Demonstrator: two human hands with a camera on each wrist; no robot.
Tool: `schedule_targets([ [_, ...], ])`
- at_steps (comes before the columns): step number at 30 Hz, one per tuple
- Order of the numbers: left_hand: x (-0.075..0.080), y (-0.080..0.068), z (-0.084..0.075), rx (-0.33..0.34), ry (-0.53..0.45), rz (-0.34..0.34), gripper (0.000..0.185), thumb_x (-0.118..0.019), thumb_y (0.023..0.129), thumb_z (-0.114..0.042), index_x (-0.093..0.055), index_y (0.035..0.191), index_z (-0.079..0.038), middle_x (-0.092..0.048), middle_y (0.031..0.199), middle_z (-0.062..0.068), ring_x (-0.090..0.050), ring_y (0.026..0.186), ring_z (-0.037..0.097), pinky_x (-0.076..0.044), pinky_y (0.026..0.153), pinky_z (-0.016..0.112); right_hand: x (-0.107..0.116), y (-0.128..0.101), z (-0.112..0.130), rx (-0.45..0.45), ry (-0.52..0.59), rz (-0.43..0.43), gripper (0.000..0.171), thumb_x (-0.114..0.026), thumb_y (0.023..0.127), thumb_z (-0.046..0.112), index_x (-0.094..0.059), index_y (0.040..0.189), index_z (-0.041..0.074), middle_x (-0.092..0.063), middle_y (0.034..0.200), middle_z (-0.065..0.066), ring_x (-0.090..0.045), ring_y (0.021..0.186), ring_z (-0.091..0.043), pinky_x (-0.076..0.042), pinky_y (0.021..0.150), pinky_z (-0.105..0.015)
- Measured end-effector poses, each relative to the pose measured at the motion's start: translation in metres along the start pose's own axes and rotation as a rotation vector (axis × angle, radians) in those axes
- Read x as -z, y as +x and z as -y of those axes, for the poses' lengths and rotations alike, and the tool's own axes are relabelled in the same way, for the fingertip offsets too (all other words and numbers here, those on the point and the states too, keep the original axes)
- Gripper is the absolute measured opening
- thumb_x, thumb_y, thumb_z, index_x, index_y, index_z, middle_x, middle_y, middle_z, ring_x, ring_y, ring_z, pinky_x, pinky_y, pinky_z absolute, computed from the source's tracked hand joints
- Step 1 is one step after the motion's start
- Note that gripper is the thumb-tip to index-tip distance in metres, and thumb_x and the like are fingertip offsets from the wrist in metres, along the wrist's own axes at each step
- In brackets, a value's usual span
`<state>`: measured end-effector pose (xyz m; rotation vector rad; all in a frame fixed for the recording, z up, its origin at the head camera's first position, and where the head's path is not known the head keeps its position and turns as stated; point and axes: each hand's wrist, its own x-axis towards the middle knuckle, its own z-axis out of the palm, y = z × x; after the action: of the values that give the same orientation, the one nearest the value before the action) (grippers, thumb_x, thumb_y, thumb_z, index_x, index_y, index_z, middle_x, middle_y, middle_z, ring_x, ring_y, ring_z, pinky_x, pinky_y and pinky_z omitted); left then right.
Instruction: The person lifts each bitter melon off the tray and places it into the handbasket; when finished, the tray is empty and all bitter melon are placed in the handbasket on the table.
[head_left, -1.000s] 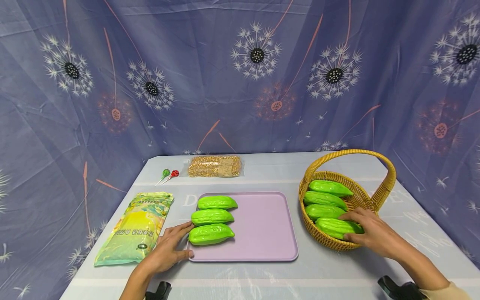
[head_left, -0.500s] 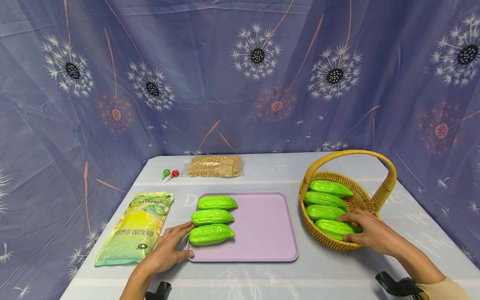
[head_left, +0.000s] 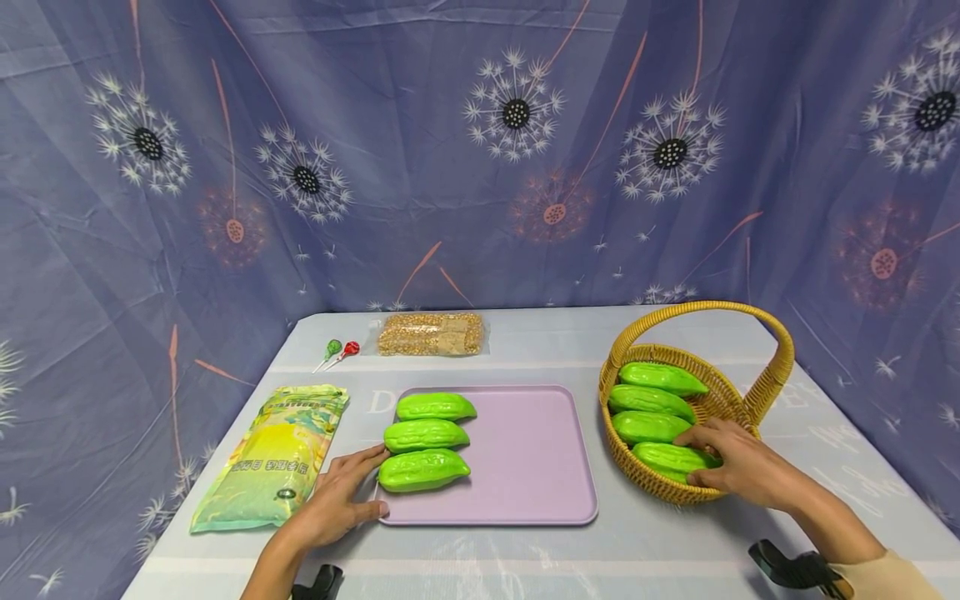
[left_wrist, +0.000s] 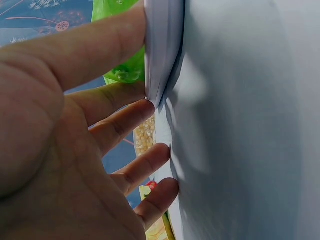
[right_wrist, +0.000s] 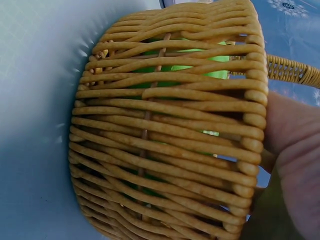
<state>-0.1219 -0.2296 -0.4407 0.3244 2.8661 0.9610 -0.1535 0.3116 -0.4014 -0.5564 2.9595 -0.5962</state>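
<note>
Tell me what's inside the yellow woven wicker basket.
Four bright green ridged oblong gourds show inside the yellow woven wicker basket. The person's right hand covers part of the nearest one; whatever lies beneath them is hidden.

Left hand (head_left: 337,500): fingers extended and spread, thumb set apart; left forearm (head_left: 272,565) extends from the lower edge of the head view. Right hand (head_left: 738,463): fingers bent, thumb opposed; right forearm (head_left: 834,525) angled from lower right

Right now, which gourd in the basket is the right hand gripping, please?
The frontmost gourd, which the right hand holds between thumb and fingers; the other three lie behind it.
</note>
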Motion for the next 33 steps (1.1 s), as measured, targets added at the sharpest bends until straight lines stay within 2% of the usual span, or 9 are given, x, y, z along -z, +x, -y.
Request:
schedule_targets([
  [6, -0.0003, -0.0006, -0.0002, -0.017, -0.007, -0.011, 0.071, -0.075, 0.074, -0.034, -0.050, 0.137, -0.013, -0.041, 0.148, 0.006, -0.035, 0.127, 0.029, -0.026, 0.093, 0.049, 0.0005, -0.0010, 0.0000, 0.018, -0.001, -0.034, 0.044, -0.077, 0.073, 0.041, -0.065, 0.111, 0.019, -0.057, 0.103, -0.003, -0.049, 0.095, -0.020, -0.039, 0.073, -0.039],
  [12, 0.0013, -0.0014, -0.0015, -0.024, 0.006, -0.018, 0.070, -0.075, 0.075, -0.034, -0.050, 0.136, -0.013, -0.042, 0.147, 0.007, -0.036, 0.125, 0.029, -0.027, 0.091, 0.047, 0.0020, -0.0016, -0.0001, 0.028, 0.046, -0.066, 0.041, -0.073, 0.077, 0.041, -0.066, 0.111, 0.018, -0.059, 0.114, -0.012, -0.049, 0.111, -0.038, -0.038, 0.083, -0.057],
  [15, 0.0022, -0.0012, -0.0026, -0.015, 0.012, -0.010, 0.070, -0.076, 0.075, -0.035, -0.050, 0.137, -0.013, -0.042, 0.148, 0.006, -0.036, 0.126, 0.030, -0.027, 0.092, 0.048, 0.0016, -0.0025, -0.0004, 0.035, 0.037, -0.070, 0.039, -0.073, 0.078, 0.039, -0.066, 0.110, 0.019, -0.060, 0.112, -0.008, -0.050, 0.109, -0.036, -0.039, 0.082, -0.055],
  [19, 0.0024, -0.0017, -0.0029, -0.008, 0.019, -0.003, 0.070, -0.075, 0.075, -0.034, -0.050, 0.137, -0.013, -0.041, 0.148, 0.006, -0.035, 0.127, 0.030, -0.027, 0.094, 0.049, -0.0001, -0.0034, -0.0018, 0.050, -0.003, -0.088, 0.035, -0.074, 0.077, 0.038, -0.067, 0.107, 0.021, -0.060, 0.106, 0.000, -0.052, 0.100, -0.024, -0.042, 0.077, -0.044],
  [28, 0.0028, -0.0019, -0.0024, -0.022, 0.019, -0.006, 0.071, -0.075, 0.074, -0.036, -0.050, 0.137, -0.012, -0.042, 0.148, 0.007, -0.035, 0.127, 0.031, -0.027, 0.093, 0.049, -0.0013, -0.0013, 0.0015, 0.050, 0.021, -0.083, 0.037, -0.075, 0.076, 0.038, -0.067, 0.107, 0.019, -0.061, 0.115, -0.011, -0.049, 0.112, -0.039, -0.039, 0.083, -0.057],
  [33, 0.0013, -0.0005, -0.0016, -0.008, 0.021, -0.003, 0.071, -0.076, 0.075, -0.034, -0.050, 0.137, -0.013, -0.041, 0.148, 0.006, -0.036, 0.126, 0.028, -0.026, 0.093, 0.049, -0.0006, -0.0026, 0.0031, 0.037, 0.022, -0.081, 0.041, -0.074, 0.076, 0.041, -0.066, 0.110, 0.020, -0.060, 0.114, -0.010, -0.050, 0.109, -0.036, -0.041, 0.081, -0.054],
])
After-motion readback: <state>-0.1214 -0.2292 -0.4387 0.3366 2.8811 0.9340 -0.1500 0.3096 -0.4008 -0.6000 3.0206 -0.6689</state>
